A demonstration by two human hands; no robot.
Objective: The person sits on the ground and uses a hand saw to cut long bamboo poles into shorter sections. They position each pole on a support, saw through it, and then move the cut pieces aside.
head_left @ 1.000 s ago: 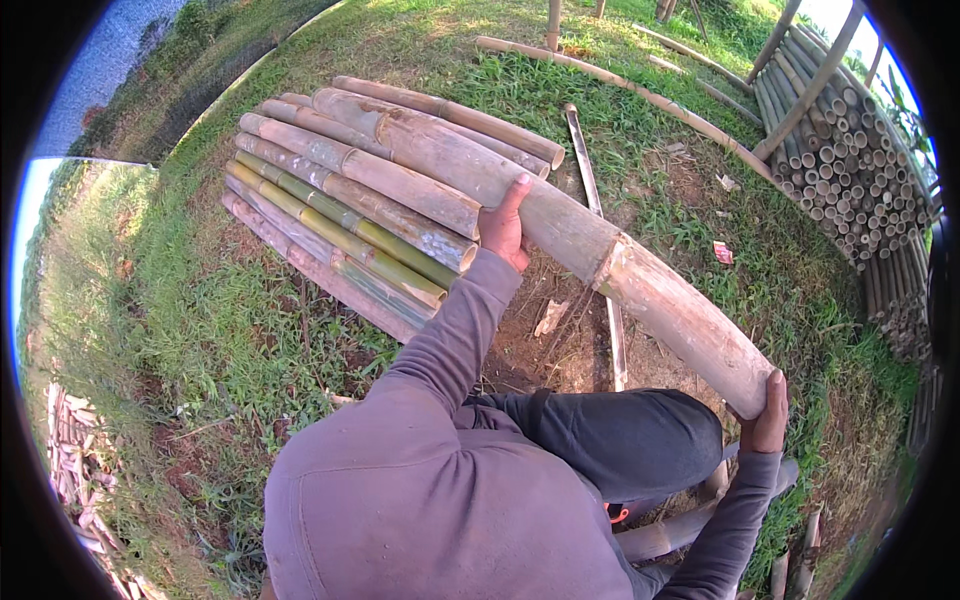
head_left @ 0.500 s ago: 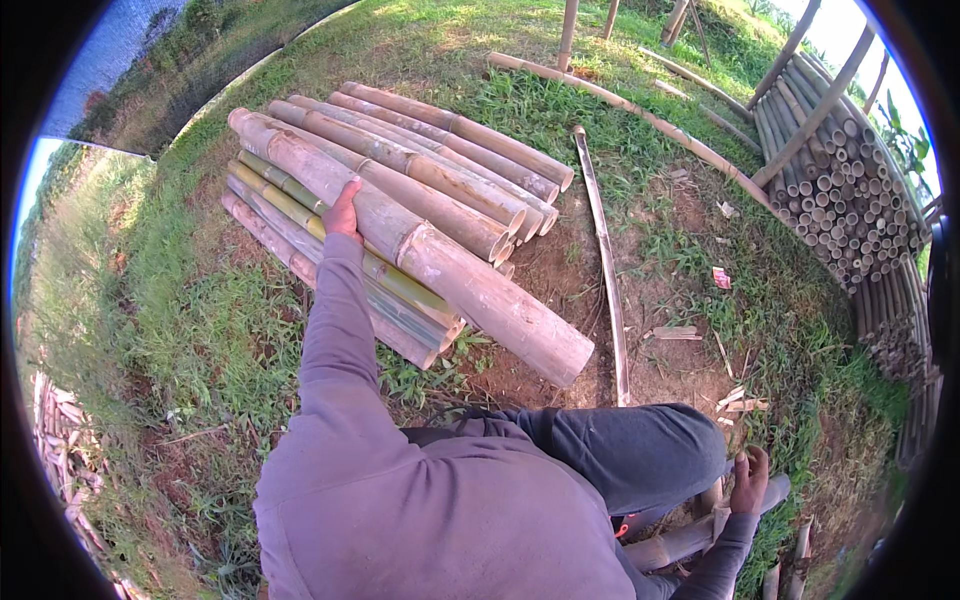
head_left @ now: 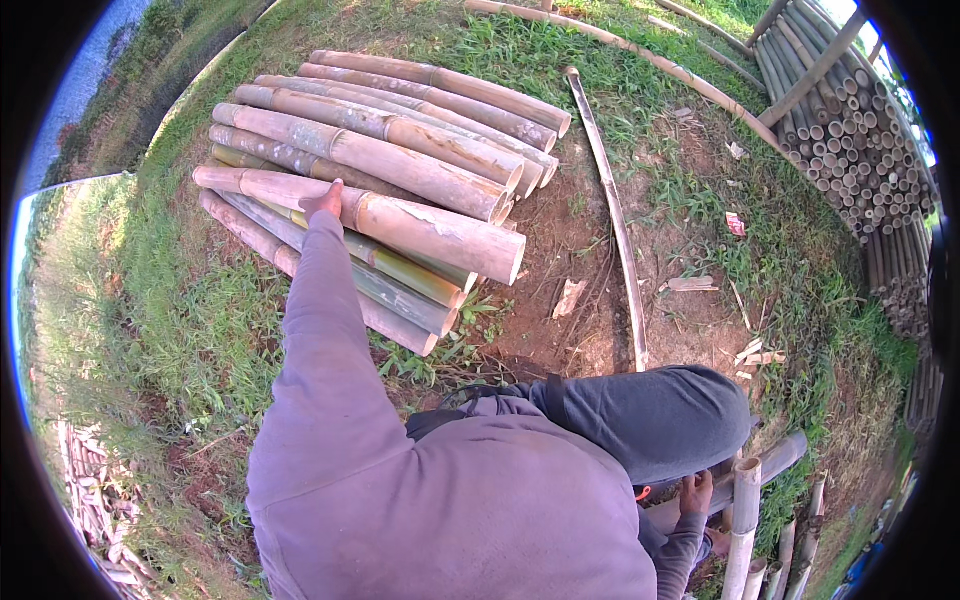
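Observation:
My left hand [head_left: 322, 203] grips a thick, pale pinkish bamboo pole [head_left: 440, 235], its thumb over the top. The pole lies on a pile of cut bamboo; its near end slants toward the lower right. Beneath it show greenish poles [head_left: 425, 277], and just behind it several tan poles [head_left: 400, 150] lie side by side. Down by my bent right knee, my right hand [head_left: 697, 492] has its fingers curled. Whatever may be in them is too small to make out. A grey bamboo pole [head_left: 780, 462] runs beside that hand, with an upright bamboo piece [head_left: 744, 510] near it.
A long split bamboo strip [head_left: 610, 210] lies on the bare soil right of the pile. Bamboo scraps [head_left: 760, 357] are scattered nearby. At the far right stands a big rack of stacked bamboo [head_left: 860, 150]. A long pole [head_left: 640, 58] crosses the grass at the back.
The pale pole in my left hand has moved left and back, down onto the pile, and its near end has swung away from my knee. My right hand has shifted left and lower.

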